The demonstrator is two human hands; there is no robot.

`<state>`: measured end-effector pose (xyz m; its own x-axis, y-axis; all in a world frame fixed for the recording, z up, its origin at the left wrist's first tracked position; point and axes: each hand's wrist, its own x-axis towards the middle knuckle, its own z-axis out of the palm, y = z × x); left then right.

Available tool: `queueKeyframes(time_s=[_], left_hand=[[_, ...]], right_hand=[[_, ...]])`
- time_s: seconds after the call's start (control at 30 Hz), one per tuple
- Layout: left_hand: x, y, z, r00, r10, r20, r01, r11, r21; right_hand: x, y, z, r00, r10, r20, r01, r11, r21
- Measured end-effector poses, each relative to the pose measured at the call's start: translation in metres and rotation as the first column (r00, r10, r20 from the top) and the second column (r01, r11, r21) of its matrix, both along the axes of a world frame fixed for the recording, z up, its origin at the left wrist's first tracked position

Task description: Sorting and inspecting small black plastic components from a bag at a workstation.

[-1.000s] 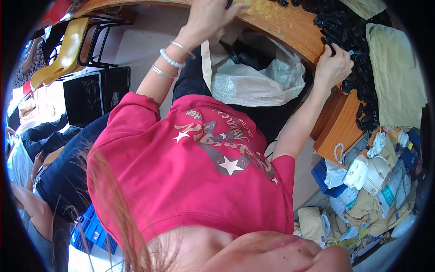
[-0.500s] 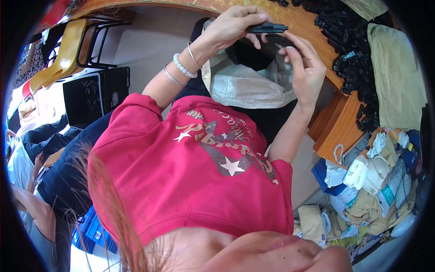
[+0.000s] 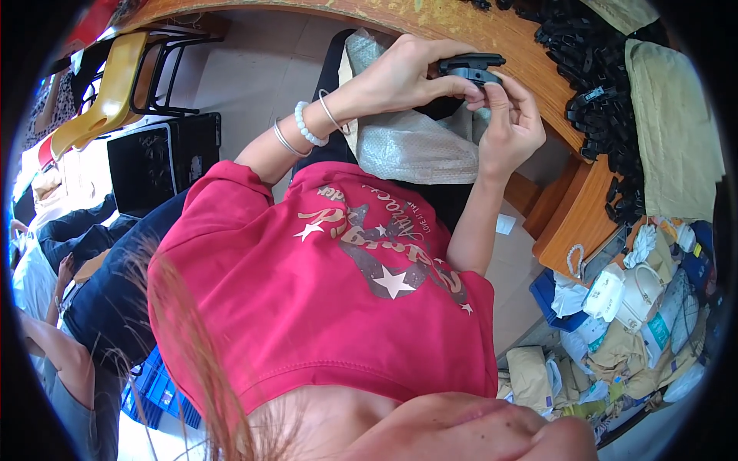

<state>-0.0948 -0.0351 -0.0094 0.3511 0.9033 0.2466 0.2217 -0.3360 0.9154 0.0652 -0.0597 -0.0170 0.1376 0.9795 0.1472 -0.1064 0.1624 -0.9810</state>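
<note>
A small black plastic part, made of a long narrow upper piece and a rounder lower piece, is held between my two hands over my lap. My left hand, with a beaded bracelet and bangles on the wrist, is closed on its left side, thumb against the lower piece. My right hand pinches the lower right end with thumb and fingertips. The fingers partly cover the part, so its exact kind cannot be made out. Just below the hands, a white woven sack lies open across my lap.
A wooden table curves along the far side. Heaped on its right are several black plastic parts, beside a beige sack. Bags and packages crowd the right. At left stand a yellow chair and a black crate.
Both hands have come nearer my body and closer together. The two black pieces, slightly apart before, now sit against each other. My left thumb has moved down to the lower piece.
</note>
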Motion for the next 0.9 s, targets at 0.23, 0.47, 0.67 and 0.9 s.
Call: queueKeyframes(time_s=[0.23,0.47,0.67,0.9], left_hand=[[0.003,0.001,-0.005,0.996,0.082,0.019,-0.084,0.954,0.287],[-0.004,0.001,-0.001,1.000,-0.020,0.024,0.015,0.979,0.202],[-0.007,0.005,-0.007,0.997,-0.076,-0.022,0.077,0.994,0.078],[-0.016,0.057,-0.003,0.974,0.106,-0.202,0.007,0.871,0.491]], right_hand=[[0.004,0.004,-0.002,1.000,-0.005,-0.009,0.005,0.998,0.059],[0.012,0.008,0.004,0.990,0.100,0.098,-0.104,0.994,0.044],[0.022,0.013,-0.003,0.980,0.121,0.156,-0.118,0.993,-0.024],[0.092,0.071,-0.006,0.013,-0.468,0.884,0.063,0.882,0.467]])
